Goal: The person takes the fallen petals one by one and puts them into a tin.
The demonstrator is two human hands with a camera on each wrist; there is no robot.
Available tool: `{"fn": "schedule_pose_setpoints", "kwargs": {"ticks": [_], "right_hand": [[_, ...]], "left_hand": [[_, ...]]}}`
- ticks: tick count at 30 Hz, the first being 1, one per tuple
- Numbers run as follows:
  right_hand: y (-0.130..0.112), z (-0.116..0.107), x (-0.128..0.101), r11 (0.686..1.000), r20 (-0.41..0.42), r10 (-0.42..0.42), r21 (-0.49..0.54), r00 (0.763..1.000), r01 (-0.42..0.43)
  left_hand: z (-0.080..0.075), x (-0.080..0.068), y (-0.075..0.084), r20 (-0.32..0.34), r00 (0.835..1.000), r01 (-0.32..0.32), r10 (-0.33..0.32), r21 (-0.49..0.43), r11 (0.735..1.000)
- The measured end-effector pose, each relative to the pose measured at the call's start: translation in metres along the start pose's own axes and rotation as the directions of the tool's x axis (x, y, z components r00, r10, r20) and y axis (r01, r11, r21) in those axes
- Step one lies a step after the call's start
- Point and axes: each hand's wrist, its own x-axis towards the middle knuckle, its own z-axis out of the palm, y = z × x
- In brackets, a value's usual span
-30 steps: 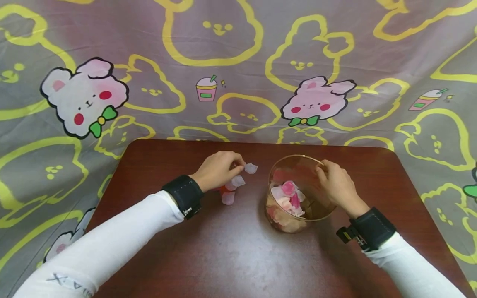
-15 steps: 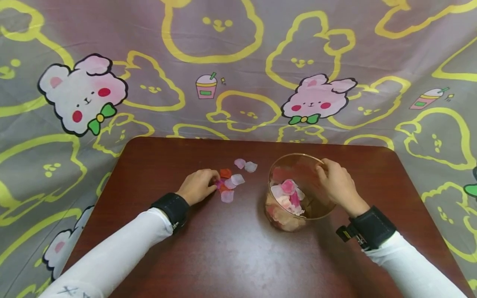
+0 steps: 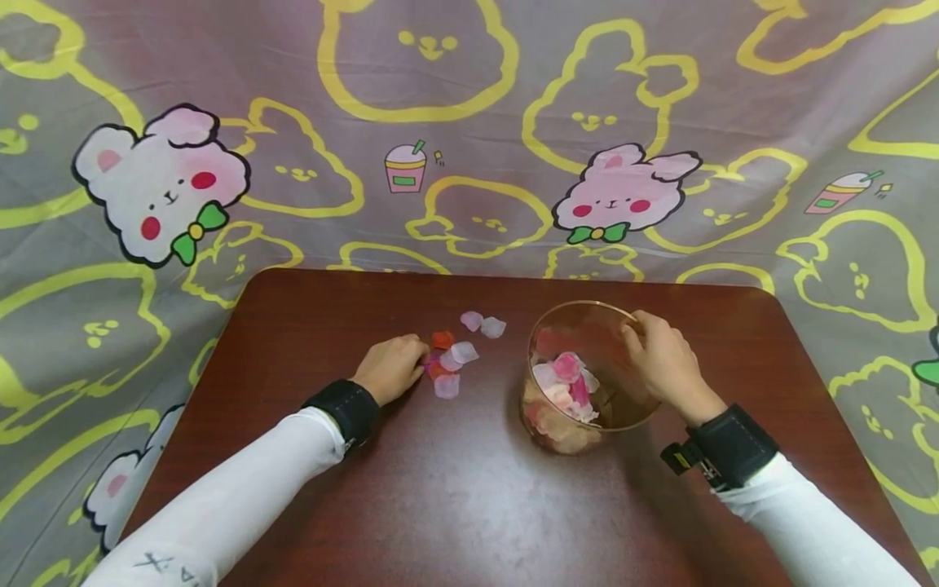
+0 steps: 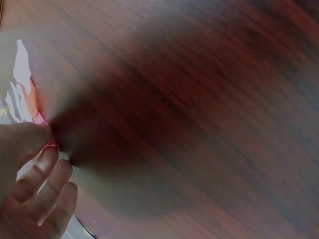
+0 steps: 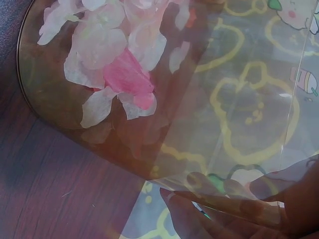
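Observation:
My left hand (image 3: 421,362) lies on the brown table (image 3: 455,497), its fingertips pinching a small magenta petal (image 3: 429,366) at the edge of a loose cluster of petals. In the left wrist view the thumb and forefinger (image 4: 44,149) meet on a pink scrap. An orange petal (image 3: 443,339) and several pale pink petals (image 3: 464,352) lie just right of the fingers. My right hand (image 3: 637,331) grips the far right rim of a clear round bowl (image 3: 579,309). The bowl holds several pink and white petals (image 5: 119,69). The right fingers (image 5: 224,209) show through the bowl's wall.
A grey cloth (image 3: 469,122) printed with yellow outlines and pink rabbits hangs behind the table and drapes on both sides. Two more pale petals (image 3: 493,327) lie farther back, between my left hand and the bowl.
My left hand has drawn back from the far pale petals to the near cluster and now pinches there. The right hand and the bowl have stayed put.

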Motion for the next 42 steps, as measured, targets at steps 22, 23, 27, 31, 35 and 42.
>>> {"fn": "schedule_pose_setpoints", "kwargs": {"ticks": [22,23,27,31,35,42], "right_hand": [[-0.002,0.001,0.002,1.000,0.007,0.008,0.005,1.000,-0.008],[-0.002,0.001,0.002,1.000,0.007,0.009,0.006,1.000,-0.009],[-0.002,0.000,0.001,1.000,0.003,0.006,0.010,1.000,-0.006],[-0.002,-0.001,0.001,1.000,-0.003,0.004,0.008,1.000,-0.004],[-0.002,0.000,0.000,1.000,-0.005,0.006,0.006,1.000,-0.006],[-0.002,-0.001,0.001,1.000,-0.002,0.003,0.006,1.000,-0.003]], "left_hand": [[-0.030,0.002,-0.015,-0.061,0.997,0.039,-0.036,0.039,0.998],[-0.034,0.003,-0.015,-0.060,0.998,0.036,-0.033,0.045,0.998],[-0.049,0.009,-0.013,-0.059,0.998,0.027,-0.023,0.073,0.997],[-0.065,0.015,-0.005,-0.060,0.998,0.013,-0.008,0.082,0.997],[-0.075,0.021,0.009,-0.071,0.997,-0.030,0.035,0.069,0.997],[-0.084,0.029,0.045,-0.065,0.992,-0.106,0.109,0.050,0.993]]}}
